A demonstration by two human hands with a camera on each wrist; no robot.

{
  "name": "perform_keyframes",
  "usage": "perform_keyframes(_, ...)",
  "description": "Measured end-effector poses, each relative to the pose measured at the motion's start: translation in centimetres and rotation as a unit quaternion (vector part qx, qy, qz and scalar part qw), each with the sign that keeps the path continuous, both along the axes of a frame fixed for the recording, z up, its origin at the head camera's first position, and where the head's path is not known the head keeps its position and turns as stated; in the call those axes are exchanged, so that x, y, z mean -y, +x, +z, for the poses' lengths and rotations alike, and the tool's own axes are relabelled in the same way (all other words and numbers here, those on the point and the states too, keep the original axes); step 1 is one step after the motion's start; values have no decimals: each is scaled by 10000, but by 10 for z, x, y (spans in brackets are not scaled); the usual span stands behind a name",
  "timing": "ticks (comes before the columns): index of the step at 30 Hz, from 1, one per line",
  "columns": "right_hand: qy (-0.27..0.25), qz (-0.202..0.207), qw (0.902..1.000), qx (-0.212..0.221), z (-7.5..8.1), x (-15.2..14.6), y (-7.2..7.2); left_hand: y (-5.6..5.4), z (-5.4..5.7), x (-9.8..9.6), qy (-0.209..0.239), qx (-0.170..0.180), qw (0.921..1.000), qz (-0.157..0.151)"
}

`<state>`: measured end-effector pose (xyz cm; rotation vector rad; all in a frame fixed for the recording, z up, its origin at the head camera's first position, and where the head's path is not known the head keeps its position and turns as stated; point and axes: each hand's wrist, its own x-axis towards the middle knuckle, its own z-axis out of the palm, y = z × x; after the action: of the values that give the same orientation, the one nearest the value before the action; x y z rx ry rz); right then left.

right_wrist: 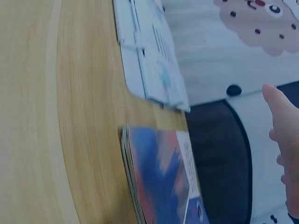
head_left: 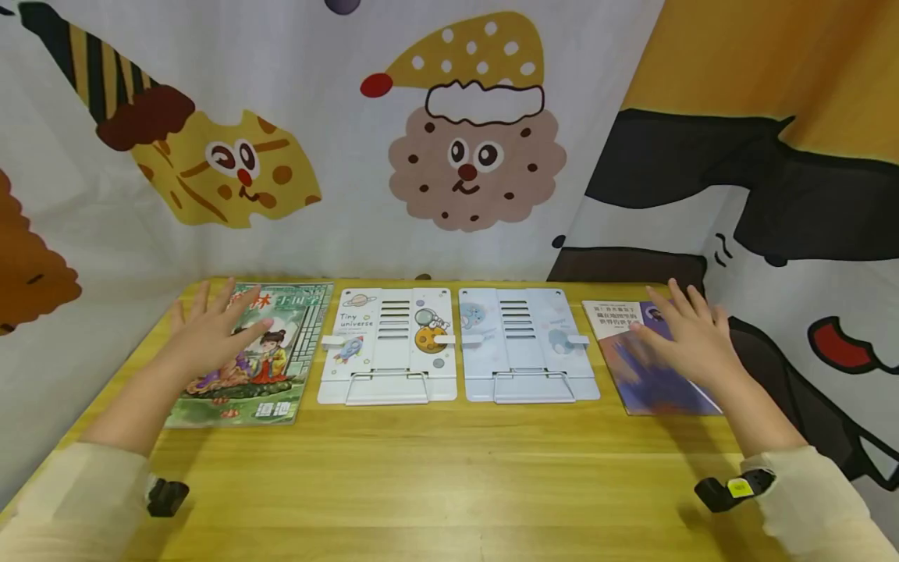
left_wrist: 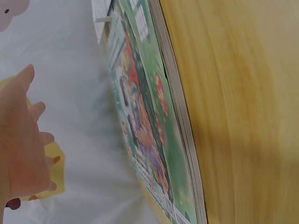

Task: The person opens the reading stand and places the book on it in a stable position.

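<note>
My left hand hovers with fingers spread above a green illustrated magazine at the table's left. In the left wrist view a gap shows between that hand and the magazine. On the right, my right hand is held fingers apart over a purple-blue book, touching nothing; the right wrist view shows the book lying below it. Between them two folding book stands lie flat: one printed "Tiny universe" with an astronaut, the other pale blue.
Both stands have wire supports at the front and small side clips. The wooden table extends toward me. A cartoon-printed curtain hangs behind the table and along its sides. Each wrist wears a small black camera, such as the left one.
</note>
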<state>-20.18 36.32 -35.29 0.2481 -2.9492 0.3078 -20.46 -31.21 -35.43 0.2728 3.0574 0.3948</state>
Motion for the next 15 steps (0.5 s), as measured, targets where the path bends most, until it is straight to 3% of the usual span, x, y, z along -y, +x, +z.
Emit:
perform_keyframes(8, -371, 247, 9988, -198, 6, 27, 9, 5, 1, -18, 167, -340, 9993, -28)
perform_keyframes(15, -771, 471, 9946, -508, 12, 61, 16, 11, -1, -38, 600, -686, 9958, -125)
